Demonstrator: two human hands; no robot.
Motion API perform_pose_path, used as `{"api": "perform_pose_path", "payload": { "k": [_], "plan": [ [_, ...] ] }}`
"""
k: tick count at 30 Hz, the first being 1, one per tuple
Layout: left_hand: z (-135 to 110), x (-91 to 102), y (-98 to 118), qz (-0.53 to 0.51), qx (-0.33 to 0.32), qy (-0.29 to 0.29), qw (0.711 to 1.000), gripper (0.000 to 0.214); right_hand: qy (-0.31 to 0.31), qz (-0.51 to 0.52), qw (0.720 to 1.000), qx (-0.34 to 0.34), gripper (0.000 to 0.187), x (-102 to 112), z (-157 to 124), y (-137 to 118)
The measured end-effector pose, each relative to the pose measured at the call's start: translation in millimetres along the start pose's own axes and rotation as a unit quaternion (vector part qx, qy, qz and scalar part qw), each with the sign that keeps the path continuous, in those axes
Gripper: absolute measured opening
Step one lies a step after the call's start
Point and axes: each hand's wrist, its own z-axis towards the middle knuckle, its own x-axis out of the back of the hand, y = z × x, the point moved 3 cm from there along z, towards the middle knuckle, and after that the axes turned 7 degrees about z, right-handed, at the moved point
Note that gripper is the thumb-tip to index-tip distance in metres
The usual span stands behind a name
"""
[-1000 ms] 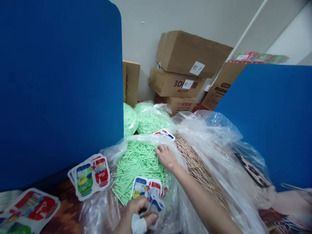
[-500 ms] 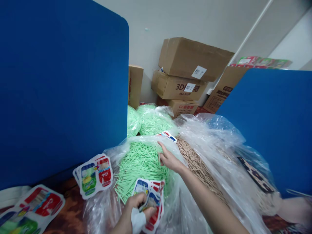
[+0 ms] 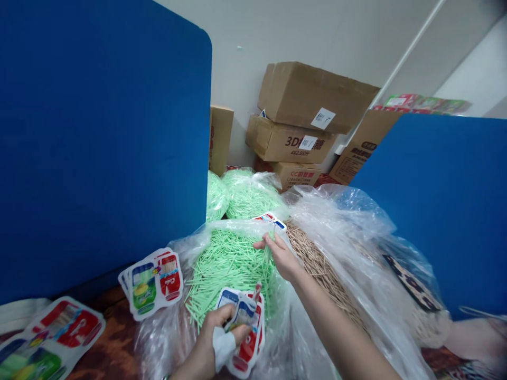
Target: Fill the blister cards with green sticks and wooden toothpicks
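My left hand (image 3: 214, 338), with a white wrap at the thumb, is closed around several printed pouches (image 3: 251, 351) in red, blue and white. A pinkish-brown tip (image 3: 257, 290) pokes up at their top edge. My right hand (image 3: 283, 258) pinches a small bunch of thin green sticks (image 3: 268, 254) over the right side of the pile. Below both hands lies a heap of green sticks (image 3: 224, 264) in an open clear plastic bag (image 3: 186, 245). Just right of it, brown sticks (image 3: 312, 258) fill another clear bag.
Printed pouches (image 3: 152, 282) lie left of the heap, with more pouches (image 3: 75, 332) nearer. Blue partitions (image 3: 103, 137) rise on both sides. Behind are bagged green sticks (image 3: 253, 198) and stacked cardboard boxes (image 3: 312, 100). Another person's blurred arm (image 3: 475, 340) reaches in at right.
My right hand's pointing finger has drawn in, and a bunch of green sticks now shows in its pinch. The left hand and its pouches have barely moved.
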Motion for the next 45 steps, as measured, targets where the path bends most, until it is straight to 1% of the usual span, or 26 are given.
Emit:
{"api": "perform_pose_path", "payload": {
  "k": [3, 5, 6, 7, 9, 11, 12, 13, 15, 18, 21, 24, 27, 29, 31, 40, 45],
  "plan": [
    [4.5, 3.4, 0.1, 0.033, -0.022, 0.029, 0.999, 0.027, 0.016, 0.143, 0.989, -0.02, 0.038, -12.4, -8.3, -11.4],
    [7.0, 5.8, 2.1, 0.05, -0.035, 0.047, 0.997, 0.029, 0.018, 0.19, 0.982, 0.006, 0.035, -20.7, -15.0, -24.7],
    [8.1, 6.8, 3.6, 0.055, -0.041, 0.055, 0.996, 0.03, 0.023, 0.186, 0.982, 0.033, 0.032, -23.2, -17.9, -31.6],
    [8.9, 7.5, 5.3, 0.059, -0.047, 0.062, 0.995, 0.03, 0.027, 0.159, 0.985, 0.061, 0.03, -24.9, -20.0, -37.4],
    [9.8, 8.3, 8.1, 0.068, -0.056, 0.074, 0.993, 0.031, 0.014, 0.042, 0.995, 0.093, 0.029, -26.4, -20.4, -42.3],
    [9.3, 8.6, 9.9, 0.074, -0.062, 0.078, 0.992, 0.031, 0.003, -0.088, 0.993, 0.084, 0.032, -24.1, -15.7, -36.8],
    [8.5, 8.7, 10.1, 0.077, -0.064, 0.078, 0.992, 0.031, 0.01, -0.127, 0.989, 0.073, 0.036, -21.3, -12.5, -31.8],
    [7.5, 8.8, 9.9, 0.079, -0.065, 0.075, 0.992, 0.031, 0.024, -0.142, 0.987, 0.065, 0.038, -18.1, -9.4, -26.6],
    [5.2, 9.4, 8.4, 0.08, -0.064, 0.068, 0.992, 0.03, 0.058, -0.104, 0.991, 0.053, 0.04, -13.1, -5.7, -18.4],
    [3.4, 11.6, 5.7, 0.084, -0.062, 0.07, 0.992, 0.029, 0.051, 0.037, 0.998, 0.024, 0.04, -17.5, -9.9, -17.8],
    [4.3, 13.6, 7.2, 0.09, -0.068, 0.085, 0.99, 0.033, 0.033, 0.175, 0.984, 0.026, 0.039, -31.5, -26.8, -35.5],
    [5.8, 14.0, 14.7, 0.096, -0.087, 0.092, 0.987, 0.032, -0.002, 0.227, 0.973, 0.048, 0.033, -48.9, -49.3, -55.1],
    [6.5, 13.6, 23.8, 0.113, -0.117, 0.094, 0.982, 0.03, -0.034, 0.205, 0.973, 0.097, 0.022, -62.8, -69.2, -62.3],
    [6.7, 13.7, 27.6, 0.128, -0.133, 0.103, 0.977, 0.029, -0.038, 0.17, 0.976, 0.129, 0.016, -68.8, -78.9, -60.1],
    [6.5, 13.8, 29.5, 0.142, -0.147, 0.112, 0.973, 0.029, -0.036, 0.137, 0.979, 0.147, 0.013, -73.1, -85.8, -56.2],
    [3.2, 14.3, 37.6, 0.176, -0.186, 0.155, 0.954, 0.026, -0.024, 0.026, 0.977, 0.208, 0.012, -82.9, -102.4, -49.2],
    [3.4, 10.4, 37.4, 0.169, -0.188, 0.16, 0.954, 0.022, -0.034, 0.007, 0.971, 0.236, 0.01, -84.7, -110.1, -43.8]
  ]
}}
